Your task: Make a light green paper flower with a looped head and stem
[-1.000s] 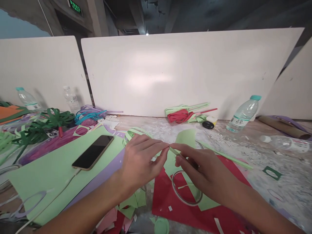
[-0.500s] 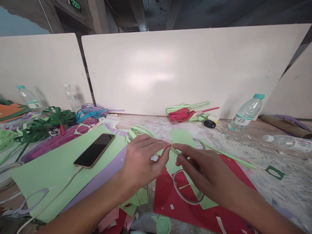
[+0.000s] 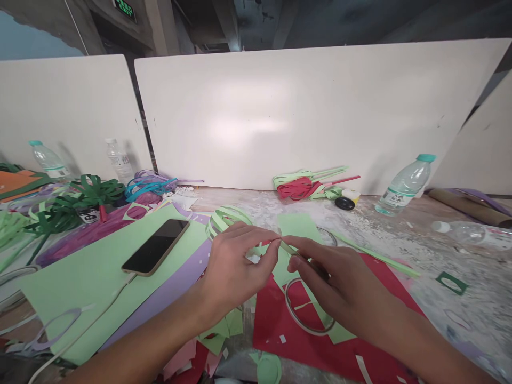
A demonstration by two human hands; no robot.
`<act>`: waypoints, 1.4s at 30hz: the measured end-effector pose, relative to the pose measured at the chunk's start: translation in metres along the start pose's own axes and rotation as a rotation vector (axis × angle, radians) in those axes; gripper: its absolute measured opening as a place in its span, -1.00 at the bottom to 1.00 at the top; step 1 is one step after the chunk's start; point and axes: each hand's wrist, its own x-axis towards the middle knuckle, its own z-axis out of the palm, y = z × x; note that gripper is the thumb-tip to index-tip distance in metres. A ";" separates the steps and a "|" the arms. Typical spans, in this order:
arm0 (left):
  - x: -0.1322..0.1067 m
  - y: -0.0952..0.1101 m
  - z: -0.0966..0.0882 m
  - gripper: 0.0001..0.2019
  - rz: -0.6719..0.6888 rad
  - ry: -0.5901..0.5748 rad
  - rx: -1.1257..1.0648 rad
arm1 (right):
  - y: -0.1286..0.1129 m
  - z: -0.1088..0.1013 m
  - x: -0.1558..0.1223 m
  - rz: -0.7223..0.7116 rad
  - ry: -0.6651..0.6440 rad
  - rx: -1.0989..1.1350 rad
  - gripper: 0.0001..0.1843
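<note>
Over the middle of the table, my left hand [image 3: 238,261] and my right hand [image 3: 338,274] almost meet. A thin, light green paper strip [image 3: 287,247] runs between them, pinched at its far end by my left thumb and fingers. The thumb and index finger of my right hand close on its nearer part; the rest is hidden by the fingers. Just behind my left hand are loops of light green paper [image 3: 230,214]. Below the hands, a roll of tape [image 3: 288,306] lies on light green paper and a red sheet [image 3: 276,328].
A phone [image 3: 156,248] with a white cable lies on a large green sheet [image 3: 76,282] at left. Bottles stand along the white panels, one bottle [image 3: 406,186] at right. Red and green paper bundles [image 3: 298,188] lie at the back. Paper scraps [image 3: 230,322] lie in front.
Both hands keep the same pinch on the strip, with hardly any movement. The whole view has shifted very slightly.
</note>
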 end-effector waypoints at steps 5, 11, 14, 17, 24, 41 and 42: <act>-0.001 0.000 0.002 -0.90 -0.016 0.002 0.016 | 0.001 -0.002 0.000 0.000 0.012 0.008 -0.66; -0.001 -0.002 0.001 -0.90 0.050 0.021 0.026 | 0.002 0.000 -0.001 -0.015 0.025 0.005 -0.65; -0.001 -0.003 0.001 -0.89 0.068 0.021 0.026 | 0.002 0.000 -0.001 -0.009 0.014 0.005 -0.65; -0.001 -0.003 0.001 -0.89 0.091 0.017 0.017 | 0.002 -0.001 -0.001 -0.003 0.008 0.013 -0.65; 0.000 -0.004 0.000 -0.89 0.150 0.020 0.038 | 0.003 0.001 0.000 -0.019 0.009 0.025 -0.64; -0.001 -0.005 0.000 -0.88 0.173 -0.008 0.112 | 0.001 -0.001 -0.001 -0.029 0.017 0.003 -0.64; -0.001 -0.005 0.000 -0.88 0.174 -0.005 0.114 | 0.001 -0.001 -0.001 -0.031 0.022 -0.007 -0.64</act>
